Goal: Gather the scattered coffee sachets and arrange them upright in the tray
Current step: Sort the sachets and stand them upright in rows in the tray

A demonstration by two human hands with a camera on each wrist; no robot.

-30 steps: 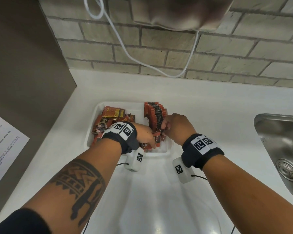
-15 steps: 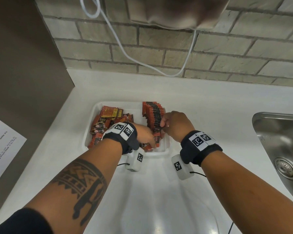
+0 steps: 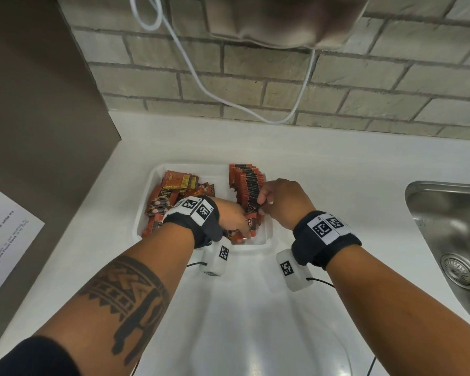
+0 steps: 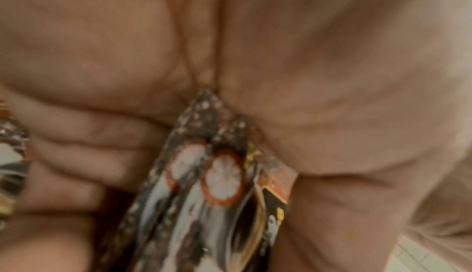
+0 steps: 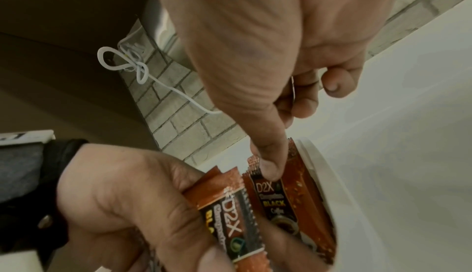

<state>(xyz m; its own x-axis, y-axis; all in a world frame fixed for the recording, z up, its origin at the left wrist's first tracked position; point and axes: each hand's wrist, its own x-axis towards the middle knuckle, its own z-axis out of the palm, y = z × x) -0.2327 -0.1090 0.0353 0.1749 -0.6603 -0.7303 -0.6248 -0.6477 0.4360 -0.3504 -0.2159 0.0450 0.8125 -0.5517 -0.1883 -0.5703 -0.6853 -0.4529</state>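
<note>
Nearest the viewer, two bare forearms reach forward over a white surface (image 3: 255, 308) toward a shallow white tray (image 3: 266, 241).

The left hand (image 3: 232, 219) dips into the near right corner of the tray. Its fingers are curled round a small bunch of coffee sachets (image 5: 224, 203); the left wrist view shows several sachet ends fanned out of the closed fist. In the right wrist view their long axis runs slanting out of the fist, with the upper ends tipped toward the row just to their right.

Just to the right and a little farther, the right hand (image 3: 284, 203) rests on the near end of a row of upright sachets (image 3: 248, 183). Its thumb (image 5: 270, 161) presses on the top of the nearest standing sachet (image 5: 277, 203) and the other fingers are curled behind, so it pinches or steadies that end of the row. The row runs from near to far along the right side of the tray, each sachet standing on end.

The held bunch lies immediately left of the row's near end, so it probably only needs standing up and sliding right against the sachet under the thumb.

Farther left in the tray, a loose heap of sachets (image 3: 171, 196) lies flat and jumbled. These look not yet sorted.
</note>
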